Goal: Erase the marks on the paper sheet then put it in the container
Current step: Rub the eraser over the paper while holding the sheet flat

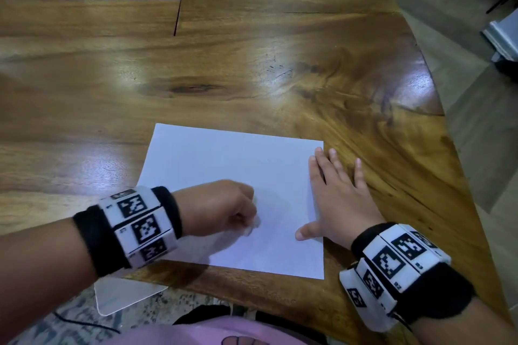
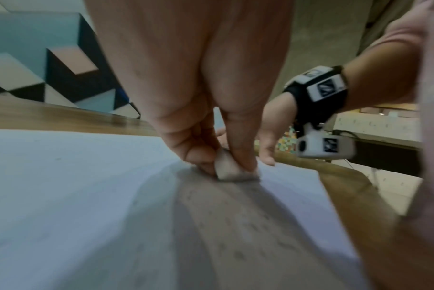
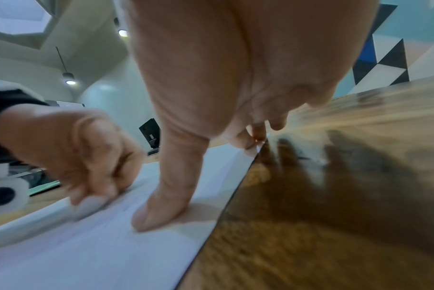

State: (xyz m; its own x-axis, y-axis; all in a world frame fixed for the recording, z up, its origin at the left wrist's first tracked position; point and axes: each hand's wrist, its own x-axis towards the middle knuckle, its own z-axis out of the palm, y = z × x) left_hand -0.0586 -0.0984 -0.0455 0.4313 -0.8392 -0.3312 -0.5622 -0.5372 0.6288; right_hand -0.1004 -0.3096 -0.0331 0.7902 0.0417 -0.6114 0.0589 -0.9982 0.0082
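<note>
**Eraser on sheet, right hand pinning the edge**

So, the paper sheet (image 1: pixel 224 176) lies flat on the wooden table (image 1: pixel 252 64), close to the near edge. Long axis runs roughly left-right, turned slightly so the far-left corner points away to the left. It is plain white, and only a few faint specks show on it in the left wrist view; no readable writing on it. The left hand (image 1: pixel 215 207) is curled, fingers and thumb pinching a small white eraser (image 2: pixel 229 168) whose bottom touches the sheet toward its near-middle part. The right hand (image 1: pixel 339 199) is flat, fingers straight and spread, straddling the sheet's right edge: thumb (image 3: pixel 161 206) and first fingers press the paper, outer fingers rest on bare wood. Both wrists carry black bands (image 1: pixel 406 269) with white blocks of square black-and-white code markers; small characters beside them are too small to read. No container in view.
</note>
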